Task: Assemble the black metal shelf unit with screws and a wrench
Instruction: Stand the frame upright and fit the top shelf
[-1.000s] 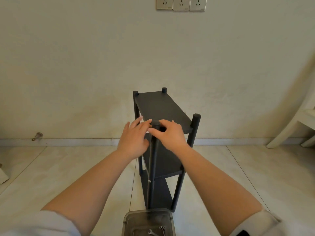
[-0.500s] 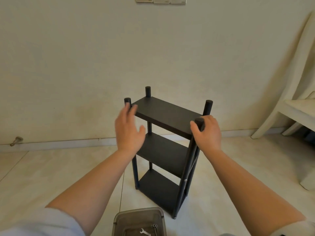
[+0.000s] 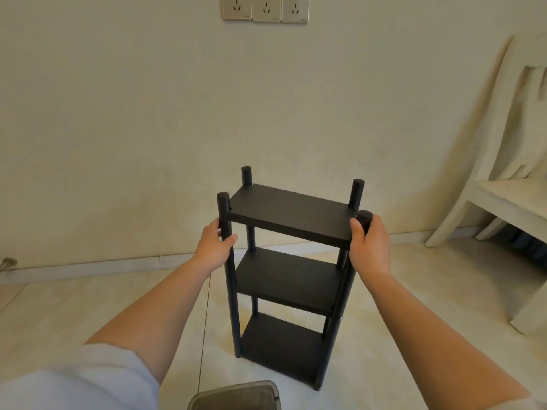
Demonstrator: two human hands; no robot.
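- At frame centre, on the tiled floor (image 3: 88, 306), stood the black shelf unit (image 3: 291, 261), upright with three tiers fitted.
- Left hand (image 3: 214, 247) clenched round the 9 o'clock front post (image 3: 228, 261); right hand (image 3: 370, 247) wrapped the 3 o'clock post top, likely to steady or test the frame.
- Posts were round matte tubes; shelves flat, thin, dull black.
- Grey plastic bin (image 3: 236, 395) sat at 6 o'clock, contents unseen.

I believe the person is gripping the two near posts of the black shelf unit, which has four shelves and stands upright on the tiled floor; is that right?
Not quite: the head view shows three shelves, not four. The rest holds: the left hand and right hand grip the two near posts of the black shelf unit, which stands upright on the tiled floor.
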